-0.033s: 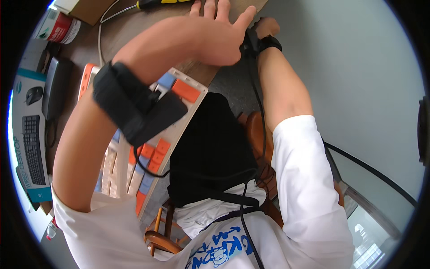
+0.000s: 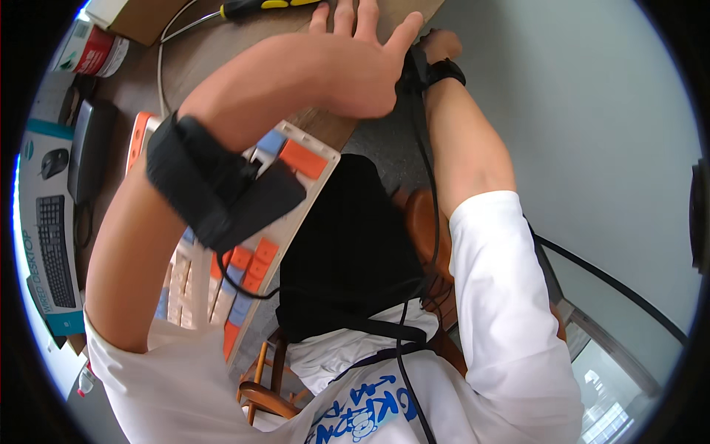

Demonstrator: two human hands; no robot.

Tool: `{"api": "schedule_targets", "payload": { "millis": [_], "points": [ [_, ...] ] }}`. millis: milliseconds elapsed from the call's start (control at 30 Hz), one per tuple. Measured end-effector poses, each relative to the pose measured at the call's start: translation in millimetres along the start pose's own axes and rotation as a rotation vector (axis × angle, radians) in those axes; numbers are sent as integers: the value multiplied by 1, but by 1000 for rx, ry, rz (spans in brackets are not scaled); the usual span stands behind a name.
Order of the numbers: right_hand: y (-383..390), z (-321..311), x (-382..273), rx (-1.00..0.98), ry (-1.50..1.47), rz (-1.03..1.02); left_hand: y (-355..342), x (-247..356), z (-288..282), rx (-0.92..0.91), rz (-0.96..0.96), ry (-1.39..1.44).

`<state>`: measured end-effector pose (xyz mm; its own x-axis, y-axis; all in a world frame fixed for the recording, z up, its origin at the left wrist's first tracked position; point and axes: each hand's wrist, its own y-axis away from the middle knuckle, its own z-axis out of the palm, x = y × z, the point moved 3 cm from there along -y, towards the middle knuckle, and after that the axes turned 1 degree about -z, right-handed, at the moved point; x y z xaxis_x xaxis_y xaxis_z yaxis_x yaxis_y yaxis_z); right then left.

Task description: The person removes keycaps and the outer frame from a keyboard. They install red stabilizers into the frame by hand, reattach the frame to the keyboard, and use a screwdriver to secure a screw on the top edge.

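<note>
The left hand sits at the upper middle of the frame, its forearm crossing in front of the camera from the lower left. Its fingers are spread and released, gripping nothing; they reach over the far edge of the brown table, close under a yellow-and-black screwdriver lying along the top rim. A broad black strap wraps the left forearm, with a thin cable running off it, which is probably why the arm is carried high and clear of the surface.

The right hand shows just right of the left palm, in the upper middle, with a black band around its wrist. Most of it is hidden behind the left hand, so I cannot tell whether its fingers are curled or loose. A black cable runs down along the right forearm toward the chest.

Under the left forearm, at centre left, lies a pale keyboard with orange and blue keys, angled along the table edge, within easy reach. At the far left stands a boxed keyboard-and-mouse set, beside a dark flat device, and a red-and-white can sits at the upper left, all pushed back out of the way. A wooden chair shows below the black lap cloth.
</note>
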<state>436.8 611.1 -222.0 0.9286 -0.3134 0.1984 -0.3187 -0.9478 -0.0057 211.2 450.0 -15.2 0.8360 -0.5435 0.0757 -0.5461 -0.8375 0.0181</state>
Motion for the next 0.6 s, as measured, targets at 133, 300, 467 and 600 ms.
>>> {"api": "schedule_targets", "payload": {
  "millis": [133,300,467,600],
  "points": [
    [4,44,-53,-56,-210,153,16,-25,28,227,27,-345],
    [-70,158,-44,-132,-174,353,4,-3,-14,-96,161,54],
    [-33,231,-62,164,-906,576,9,-11,-16,-266,148,25],
    [-2,258,-61,257,-1679,1142,-1,-11,-27,-447,86,11]
  ]
}}
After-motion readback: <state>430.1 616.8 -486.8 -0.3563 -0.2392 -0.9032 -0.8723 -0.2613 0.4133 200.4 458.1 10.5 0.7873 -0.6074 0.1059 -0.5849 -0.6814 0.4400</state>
